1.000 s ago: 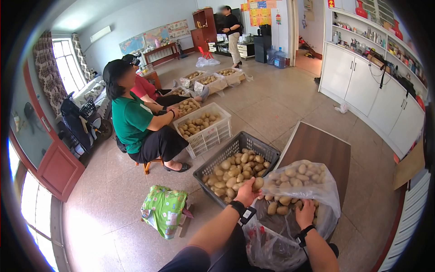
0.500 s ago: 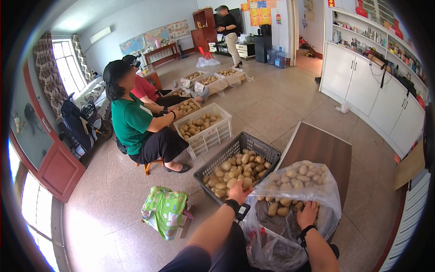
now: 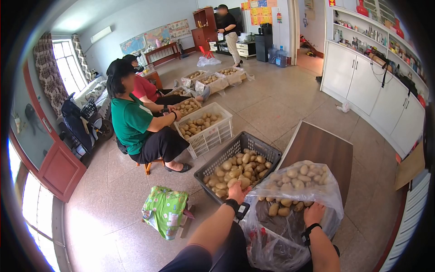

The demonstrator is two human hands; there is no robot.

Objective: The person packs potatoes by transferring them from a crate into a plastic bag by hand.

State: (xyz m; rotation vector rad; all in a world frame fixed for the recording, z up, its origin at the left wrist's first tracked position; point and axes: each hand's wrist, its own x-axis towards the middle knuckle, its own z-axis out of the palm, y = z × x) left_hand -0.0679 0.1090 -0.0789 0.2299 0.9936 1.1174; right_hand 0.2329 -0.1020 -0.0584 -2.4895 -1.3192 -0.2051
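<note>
My left hand (image 3: 236, 194) is at the near rim of a dark plastic crate (image 3: 212, 192) filled with potatoes. Its fingers and thumb close round a potato (image 3: 245, 182). Inside a clear plastic bag (image 3: 335, 195) to the right, my right hand (image 3: 313, 214) reaches into the pile, its fingers curled at a potato (image 3: 309, 203) and partly hidden. More potatoes (image 3: 284, 211) lie about it in the bag's mouth, and others show through the film.
A brown board (image 3: 319, 145) lies beneath the bag. A green patterned bundle (image 3: 166, 211) sits left of my legs. Beyond the crate, a seated person in green (image 3: 131, 122) works by a white crate (image 3: 210, 140) of potatoes. Another person sits behind; one stands farther back.
My right hand has shifted slightly right among the potatoes, its fingers more curled and less visible. My left hand has barely moved. The standing person's arms have changed position.
</note>
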